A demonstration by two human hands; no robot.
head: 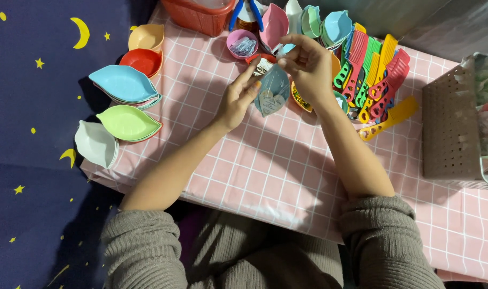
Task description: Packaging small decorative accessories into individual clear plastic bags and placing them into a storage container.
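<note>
Both hands meet over the middle of a pink checked tablecloth (265, 166). My left hand (237, 99) and my right hand (307, 63) together hold a blue leaf-shaped dish (272, 88) wrapped in clear plastic, with a pale heart-shaped tag hanging at its lower end. The left fingers touch its left edge; the right fingers pinch its top. Just behind it lie a small red dish (262, 58) and a yellow one (300, 100).
Leaf-shaped dishes lie at the left: blue stack (125, 84), green (128, 122), white (95, 143), red (142, 60), yellow (146, 36). Several colourful combs (373, 80) fan out at the right. A perforated grey basket (451, 128) stands far right, a red basket (198, 15) at the back.
</note>
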